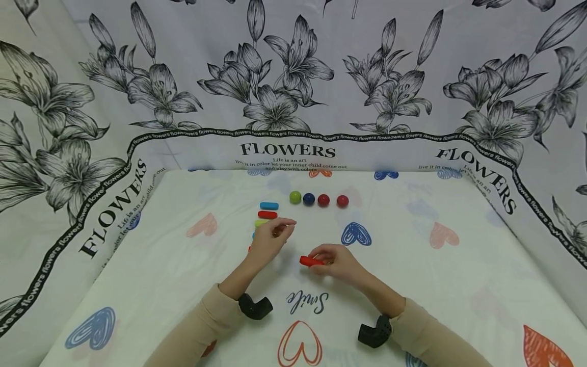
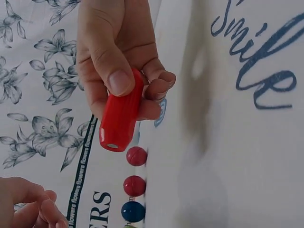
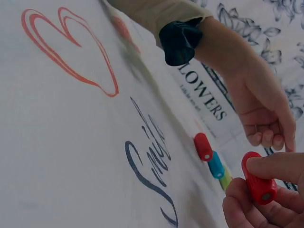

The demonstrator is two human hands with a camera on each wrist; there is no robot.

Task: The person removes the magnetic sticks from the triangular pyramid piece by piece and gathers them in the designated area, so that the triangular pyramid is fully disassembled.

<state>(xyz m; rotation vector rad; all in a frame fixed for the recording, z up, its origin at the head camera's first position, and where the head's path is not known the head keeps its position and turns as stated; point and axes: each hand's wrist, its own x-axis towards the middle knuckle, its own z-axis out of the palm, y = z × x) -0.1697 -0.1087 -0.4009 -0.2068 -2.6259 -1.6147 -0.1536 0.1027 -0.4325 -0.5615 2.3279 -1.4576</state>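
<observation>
My right hand [image 1: 338, 262] pinches a short red toy rod [image 1: 310, 261] between thumb and fingers, above the cloth. In the left wrist view the red rod's [image 2: 118, 118] near end shows a small greyish dot. To the left, my left hand [image 1: 270, 238] hovers with fingers loosely bent and nothing in them. Behind and beside it lies a column of rods: a blue rod [image 1: 269, 206], a red rod [image 1: 267, 215], a yellow-green rod [image 1: 259, 223], then another blue rod [image 3: 216, 164] and another red rod [image 3: 203, 147]. The left hand partly covers the nearer ones in the head view.
Beyond the hands, a row holds a green ball [image 1: 295, 197], a dark blue ball [image 1: 309, 199], a red ball [image 1: 323, 200] and another red ball [image 1: 342, 201]. A heart-printed white cloth [image 1: 394, 285] covers the table. Flower-printed curtains [image 1: 321, 102] stand behind and at both sides.
</observation>
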